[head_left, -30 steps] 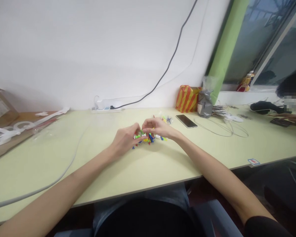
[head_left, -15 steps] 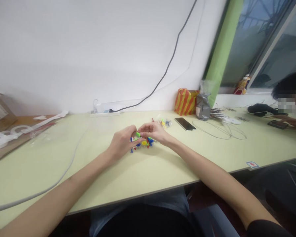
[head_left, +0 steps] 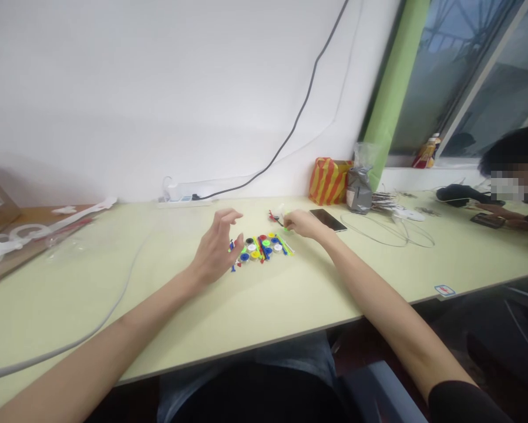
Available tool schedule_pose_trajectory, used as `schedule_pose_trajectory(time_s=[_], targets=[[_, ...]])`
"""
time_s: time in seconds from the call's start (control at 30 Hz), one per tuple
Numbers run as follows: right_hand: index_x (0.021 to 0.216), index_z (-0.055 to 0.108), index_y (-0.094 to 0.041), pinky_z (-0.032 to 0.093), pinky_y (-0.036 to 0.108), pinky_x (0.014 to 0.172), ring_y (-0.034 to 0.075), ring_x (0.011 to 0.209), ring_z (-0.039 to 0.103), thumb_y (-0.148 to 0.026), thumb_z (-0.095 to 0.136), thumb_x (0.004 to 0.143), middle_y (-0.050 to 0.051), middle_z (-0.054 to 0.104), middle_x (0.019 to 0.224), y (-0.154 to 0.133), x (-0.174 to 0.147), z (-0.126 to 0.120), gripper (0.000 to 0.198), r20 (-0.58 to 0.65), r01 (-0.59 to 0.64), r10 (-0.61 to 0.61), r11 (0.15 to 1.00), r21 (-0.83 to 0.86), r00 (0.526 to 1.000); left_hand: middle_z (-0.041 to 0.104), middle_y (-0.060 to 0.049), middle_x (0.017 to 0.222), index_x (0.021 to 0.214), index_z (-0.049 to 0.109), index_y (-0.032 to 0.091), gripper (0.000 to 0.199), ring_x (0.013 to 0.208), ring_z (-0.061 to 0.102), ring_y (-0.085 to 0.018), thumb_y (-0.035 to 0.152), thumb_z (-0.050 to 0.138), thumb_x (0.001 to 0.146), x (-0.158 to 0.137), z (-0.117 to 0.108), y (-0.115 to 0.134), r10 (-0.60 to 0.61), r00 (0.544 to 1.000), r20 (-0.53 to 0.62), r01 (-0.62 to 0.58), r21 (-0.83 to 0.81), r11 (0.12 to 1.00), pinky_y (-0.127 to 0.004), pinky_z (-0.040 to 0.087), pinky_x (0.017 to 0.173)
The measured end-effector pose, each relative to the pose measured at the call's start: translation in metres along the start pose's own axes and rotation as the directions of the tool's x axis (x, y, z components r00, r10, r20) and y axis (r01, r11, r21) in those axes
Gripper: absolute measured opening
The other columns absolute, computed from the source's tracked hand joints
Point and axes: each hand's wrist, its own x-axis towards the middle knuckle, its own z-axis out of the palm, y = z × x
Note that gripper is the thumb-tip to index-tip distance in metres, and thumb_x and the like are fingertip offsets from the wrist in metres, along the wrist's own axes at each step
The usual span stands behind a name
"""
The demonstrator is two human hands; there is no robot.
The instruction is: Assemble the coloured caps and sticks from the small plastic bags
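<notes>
A small heap of coloured plastic pieces (head_left: pixel 262 247), round discs and thin sticks in blue, yellow, green, red and white, lies on the pale green table (head_left: pixel 264 305). My left hand (head_left: pixel 217 247) hovers just left of the heap, fingers spread and curled, holding nothing. My right hand (head_left: pixel 302 224) has reached to the far right of the heap, where a few more small coloured pieces (head_left: pixel 278 216) lie. Its fingers are pinched together at those pieces; whether they hold one is too small to tell.
A black phone (head_left: pixel 328 219) lies right of my right hand. Behind it stand a striped orange bag (head_left: pixel 329 180) and a grey pouch (head_left: pixel 359 187). A power strip (head_left: pixel 184 200) sits by the wall, a grey cable (head_left: pixel 114 305) crosses the left side. Another person (head_left: pixel 517 182) sits at far right.
My hands were together over the heap, working a green piece. They have parted: the left opened and lifted, the right moved away to the far right pieces. The heap lies uncovered.
</notes>
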Motion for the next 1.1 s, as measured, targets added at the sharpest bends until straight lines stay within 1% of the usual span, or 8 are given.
schedule_pose_trajectory(time_s=[0.2, 0.43, 0.63, 0.8, 0.87, 0.97, 1.03, 1.1], targets=[[0.085, 0.07, -0.014, 0.038, 0.022, 0.067, 0.016, 0.079, 0.062, -0.006, 0.061, 0.08, 0.005, 0.073, 0.088, 0.003, 0.004, 0.008, 0.013, 0.05, -0.014, 0.012, 0.999, 0.039, 0.999, 0.049, -0.012, 0.129, 0.135, 0.035, 0.024, 0.047, 0.101, 0.059, -0.019, 0.013, 0.05, 0.092, -0.002, 0.003, 0.0, -0.005, 0.997, 0.071, 0.005, -0.007, 1.0, -0.033, 0.054, 0.078], [0.085, 0.069, -0.016, 0.038, 0.022, 0.068, 0.017, 0.081, 0.061, -0.004, 0.059, 0.079, 0.005, 0.073, 0.091, 0.005, 0.005, 0.011, 0.017, 0.03, 0.015, -0.017, 0.998, 0.059, 0.999, 0.048, -0.012, 0.132, 0.135, 0.037, 0.025, 0.047, 0.11, 0.057, -0.021, 0.011, 0.049, 0.091, -0.001, 0.001, 0.0, 0.012, 0.993, 0.121, -0.011, -0.01, 1.0, -0.037, 0.054, 0.087], [0.082, 0.067, -0.015, 0.038, 0.022, 0.067, 0.016, 0.079, 0.06, -0.004, 0.06, 0.079, 0.005, 0.072, 0.087, 0.005, 0.004, 0.009, 0.013, 0.055, 0.035, -0.04, 0.997, 0.074, 0.998, 0.047, -0.012, 0.133, 0.136, 0.037, 0.025, 0.049, 0.113, 0.057, -0.022, 0.011, 0.049, 0.091, -0.001, 0.001, 0.0, 0.003, 0.991, 0.135, -0.001, -0.014, 1.0, -0.037, 0.054, 0.089], [0.084, 0.068, -0.016, 0.038, 0.022, 0.066, 0.016, 0.078, 0.061, -0.008, 0.061, 0.082, 0.004, 0.071, 0.085, 0.005, 0.0, 0.002, 0.011, 0.065, 0.028, -0.035, 0.994, 0.11, 0.997, 0.047, -0.011, 0.133, 0.136, 0.037, 0.025, 0.048, 0.113, 0.057, -0.022, 0.011, 0.048, 0.091, -0.002, 0.001, 0.001, 0.003, 0.988, 0.152, 0.0, -0.015, 1.0, -0.036, 0.053, 0.09], [0.087, 0.069, -0.016, 0.038, 0.022, 0.066, 0.015, 0.076, 0.061, -0.01, 0.058, 0.085, 0.004, 0.072, 0.084, 0.006, -0.003, -0.001, 0.013, 0.039, 0.004, -0.009, 0.993, 0.115, 0.999, 0.048, -0.011, 0.133, 0.135, 0.038, 0.025, 0.046, 0.111, 0.058, -0.021, 0.012, 0.049, 0.092, -0.002, 0.002, 0.001, -0.007, 0.989, 0.15, 0.008, -0.005, 1.0, -0.035, 0.053, 0.088], [0.093, 0.07, -0.016, 0.04, 0.023, 0.068, 0.016, 0.077, 0.063, -0.014, 0.05, 0.092, 0.006, 0.073, 0.087, 0.003, -0.003, -0.001, 0.02, -0.073, -0.044, 0.051, 0.994, 0.102, 0.996, 0.049, -0.01, 0.132, 0.134, 0.039, 0.025, 0.043, 0.105, 0.06, -0.02, 0.014, 0.049, 0.093, -0.003, 0.005, 0.0, -0.05, 0.99, 0.131, 0.048, 0.02, 0.999, -0.034, 0.053, 0.083], [0.103, 0.07, -0.017, 0.042, 0.023, 0.072, 0.017, 0.084, 0.065, -0.017, 0.047, 0.095, 0.008, 0.074, 0.096, -0.002, 0.004, 0.003, 0.024, -0.163, -0.104, 0.113, 0.993, 0.058, 0.98, 0.049, -0.01, 0.132, 0.134, 0.039, 0.024, 0.042, 0.103, 0.06, -0.02, 0.015, 0.048, 0.093, -0.005, 0.007, -0.001, -0.076, 0.989, 0.125, 0.072, 0.036, 0.997, -0.033, 0.052, 0.081], [0.114, 0.068, -0.019, 0.044, 0.025, 0.077, 0.02, 0.093, 0.066, -0.021, 0.046, 0.097, 0.01, 0.074, 0.107, -0.009, 0.018, 0.009, 0.028, -0.222, -0.2, 0.192, 0.98, -0.012, 0.956, 0.049, -0.01, 0.132, 0.133, 0.039, 0.024, 0.042, 0.104, 0.06, -0.02, 0.015, 0.048, 0.093, -0.006, 0.008, -0.002, -0.086, 0.988, 0.129, 0.08, 0.051, 0.996, -0.033, 0.052, 0.081]])
